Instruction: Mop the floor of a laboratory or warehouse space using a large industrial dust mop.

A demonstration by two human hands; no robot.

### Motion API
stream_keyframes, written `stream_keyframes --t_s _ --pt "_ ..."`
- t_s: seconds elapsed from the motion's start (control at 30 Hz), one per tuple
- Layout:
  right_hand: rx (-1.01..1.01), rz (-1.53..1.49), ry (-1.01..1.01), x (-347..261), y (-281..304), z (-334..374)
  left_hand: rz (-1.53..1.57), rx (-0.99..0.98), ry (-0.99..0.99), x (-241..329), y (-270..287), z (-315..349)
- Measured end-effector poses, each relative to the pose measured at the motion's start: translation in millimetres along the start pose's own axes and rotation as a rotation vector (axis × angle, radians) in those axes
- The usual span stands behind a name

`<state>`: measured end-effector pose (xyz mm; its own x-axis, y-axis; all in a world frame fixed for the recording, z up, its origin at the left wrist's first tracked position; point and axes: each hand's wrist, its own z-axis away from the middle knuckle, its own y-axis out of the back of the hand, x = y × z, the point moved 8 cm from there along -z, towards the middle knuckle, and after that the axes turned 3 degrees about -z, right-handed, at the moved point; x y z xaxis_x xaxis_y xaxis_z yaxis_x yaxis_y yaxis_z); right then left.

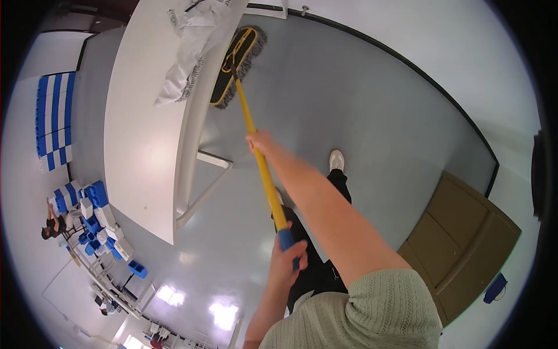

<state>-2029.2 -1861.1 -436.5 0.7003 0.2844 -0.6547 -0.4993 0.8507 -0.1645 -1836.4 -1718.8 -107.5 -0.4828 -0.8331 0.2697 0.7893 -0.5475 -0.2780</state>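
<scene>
A dust mop with a long yellow handle (265,177) slants across the middle of the view. My left hand (283,260) is wrapped round the blue grip (285,239) at its near end. Farther up the pole, my right hand (260,141) is closed round the yellow shaft, its arm stretched forward. The wide mop head (237,64), black on top with a yellow frame and grey fringe, rests on the grey floor (325,81) along the right side of the white table (139,151). Part of its left edge lies close against the table's side.
A crumpled white cloth with fringe (195,52) lies on the table. A table leg (215,160) juts over the floor. Brown cabinet (453,244) stands at right; a white wall (465,64) curves behind. Blue and white bins (96,221) are stacked far left, near another person (55,224).
</scene>
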Motion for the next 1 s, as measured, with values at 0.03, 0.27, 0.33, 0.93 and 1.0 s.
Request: stream_keyframes --t_s 0.03,0.27,0.33,0.93,1.0 --pt "-0.021 -0.063 -0.047 -17 2 -4 0.001 0.027 -0.005 10 -14 -11" --pt "-0.105 -0.303 -0.095 -51 78 18 -0.192 0.042 0.049 -10 -80 -22" --pt "-0.12 -0.375 -0.085 -46 100 46 -0.258 0.053 0.074 -29 -83 -10" --pt "0.127 -0.917 -0.141 34 213 200 -0.795 -0.071 0.264 -107 -53 68" --pt "0.149 -0.938 -0.13 45 201 204 -0.835 -0.081 0.255 -95 -30 71"
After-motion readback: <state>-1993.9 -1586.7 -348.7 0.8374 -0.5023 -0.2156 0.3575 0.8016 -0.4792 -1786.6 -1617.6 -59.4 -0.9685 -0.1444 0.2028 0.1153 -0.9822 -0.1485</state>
